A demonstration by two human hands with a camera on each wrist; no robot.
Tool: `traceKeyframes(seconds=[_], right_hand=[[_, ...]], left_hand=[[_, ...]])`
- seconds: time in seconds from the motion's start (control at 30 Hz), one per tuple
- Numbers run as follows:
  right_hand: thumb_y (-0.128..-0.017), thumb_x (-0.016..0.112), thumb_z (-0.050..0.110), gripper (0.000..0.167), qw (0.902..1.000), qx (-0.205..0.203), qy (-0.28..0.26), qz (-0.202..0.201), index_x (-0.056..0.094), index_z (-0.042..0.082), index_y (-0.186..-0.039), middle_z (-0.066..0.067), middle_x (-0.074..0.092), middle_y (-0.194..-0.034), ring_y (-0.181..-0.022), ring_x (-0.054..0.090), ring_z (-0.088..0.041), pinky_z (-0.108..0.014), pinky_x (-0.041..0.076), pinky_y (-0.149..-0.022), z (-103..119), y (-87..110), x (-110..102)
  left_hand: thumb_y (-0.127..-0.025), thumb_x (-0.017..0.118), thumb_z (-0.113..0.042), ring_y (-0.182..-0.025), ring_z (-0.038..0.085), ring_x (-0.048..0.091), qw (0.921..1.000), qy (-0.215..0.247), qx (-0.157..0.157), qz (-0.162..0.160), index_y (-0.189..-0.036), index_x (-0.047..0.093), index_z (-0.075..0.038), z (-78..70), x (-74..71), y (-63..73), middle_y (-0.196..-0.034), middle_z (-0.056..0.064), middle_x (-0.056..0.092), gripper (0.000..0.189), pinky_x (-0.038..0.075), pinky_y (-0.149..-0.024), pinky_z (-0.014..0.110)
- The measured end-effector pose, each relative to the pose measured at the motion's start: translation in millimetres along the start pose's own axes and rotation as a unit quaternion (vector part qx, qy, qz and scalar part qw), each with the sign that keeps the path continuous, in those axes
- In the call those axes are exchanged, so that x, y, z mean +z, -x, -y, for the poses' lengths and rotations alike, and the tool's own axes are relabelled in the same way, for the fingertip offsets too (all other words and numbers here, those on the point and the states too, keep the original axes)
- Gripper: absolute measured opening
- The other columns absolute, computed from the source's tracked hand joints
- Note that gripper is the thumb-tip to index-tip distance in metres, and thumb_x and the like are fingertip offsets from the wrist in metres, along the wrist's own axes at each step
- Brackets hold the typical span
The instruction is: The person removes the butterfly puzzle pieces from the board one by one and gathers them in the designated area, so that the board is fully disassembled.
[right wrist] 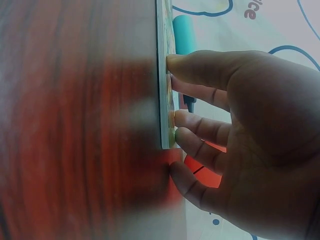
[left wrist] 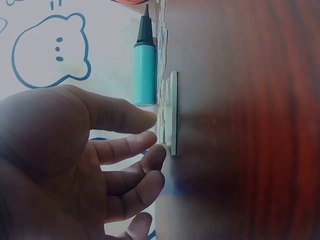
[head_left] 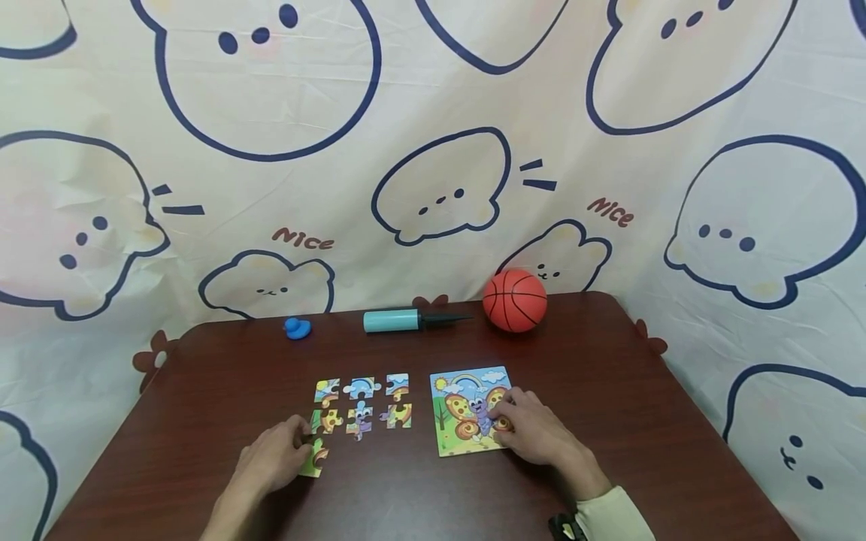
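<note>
In the head view my left hand lies at the left edge of a green corner puzzle piece, which rests flat on the table. The left wrist view shows the thumb and loosely bent fingers beside the piece, with nothing pinched between them. My right hand reaches over the right side of a square butterfly puzzle. Its thumb and fingertips touch the puzzle's face, partly covering the right wing. Several loose pieces, including a rainbow piece and a purple butterfly-body piece, lie in rows between the hands.
Along the back of the brown table are a blue toy duck, a teal hand pump with a black nozzle, and a small red basketball. A cartoon-printed cloth hangs behind and beside the table.
</note>
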State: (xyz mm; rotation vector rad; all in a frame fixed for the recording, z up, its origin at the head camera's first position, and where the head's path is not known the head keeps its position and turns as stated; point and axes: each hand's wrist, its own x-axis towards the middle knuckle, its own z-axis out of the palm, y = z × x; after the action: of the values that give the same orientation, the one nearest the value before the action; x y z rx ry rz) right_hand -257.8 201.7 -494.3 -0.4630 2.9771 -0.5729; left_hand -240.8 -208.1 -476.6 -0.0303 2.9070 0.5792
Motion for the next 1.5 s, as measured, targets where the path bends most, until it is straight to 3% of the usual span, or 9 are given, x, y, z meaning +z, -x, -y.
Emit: traceKeyframes(seconds=[0.27,0.63,0.77,1.07,1.5], right_hand=[[-0.084,0.073,0.028,0.023,1.0000,-0.001,0.002,-0.001,0.071,0.025,-0.107,0.005,0.051,-0.105,-0.096,0.044,-0.015,-0.037,0.041,-0.078,-1,-0.4,2],[-0.084,0.073,0.029,0.024,1.0000,-0.006,0.004,-0.002,0.070,0.025,-0.107,0.005,0.051,-0.105,-0.096,0.044,-0.015,-0.037,0.041,-0.076,0,0.6,2],[-0.084,0.073,0.029,0.024,0.9999,-0.011,0.006,-0.006,0.071,0.024,-0.107,0.005,0.051,-0.104,-0.095,0.044,-0.015,-0.036,0.040,-0.075,0,1.2,2],[-0.083,0.074,0.028,0.024,0.9998,-0.012,0.013,-0.011,0.071,0.024,-0.107,0.005,0.051,-0.102,-0.091,0.042,-0.013,-0.033,0.039,-0.074,1,2.4,1],[-0.080,0.077,0.028,0.025,0.9998,-0.002,-0.008,-0.016,0.071,0.025,-0.105,0.006,0.053,-0.100,-0.094,0.046,-0.014,-0.036,0.043,-0.080,-1,1.6,-2]], left_hand=[[-0.087,0.066,-0.027,-0.080,0.016,0.058,1.0000,0.002,-0.008,0.004,-0.103,0.061,-0.013,-16.6,2.7,1.4,-0.089,0.000,0.063,0.022,0.043,-0.073,0.049],[-0.083,0.072,-0.027,-0.080,0.011,0.055,0.9965,0.005,0.078,-0.031,-0.097,0.062,-0.020,-60.4,23.0,1.8,-0.081,-0.008,0.060,0.018,0.044,-0.076,0.048],[-0.082,0.073,-0.028,-0.081,0.011,0.055,0.9947,0.000,0.097,-0.034,-0.100,0.063,-0.020,-72.5,28.5,0.7,-0.084,-0.008,0.060,0.022,0.044,-0.078,0.049],[-0.080,0.073,-0.029,-0.077,0.011,0.051,0.9887,-0.001,0.143,-0.046,-0.096,0.060,-0.020,-93.7,37.2,1.6,-0.080,-0.009,0.055,0.022,0.039,-0.065,0.038],[-0.083,0.070,-0.028,-0.085,0.014,0.054,0.9804,0.020,0.190,-0.046,-0.101,0.061,-0.021,-124.4,51.1,-8.2,-0.089,-0.007,0.058,0.021,0.041,-0.073,0.042]])
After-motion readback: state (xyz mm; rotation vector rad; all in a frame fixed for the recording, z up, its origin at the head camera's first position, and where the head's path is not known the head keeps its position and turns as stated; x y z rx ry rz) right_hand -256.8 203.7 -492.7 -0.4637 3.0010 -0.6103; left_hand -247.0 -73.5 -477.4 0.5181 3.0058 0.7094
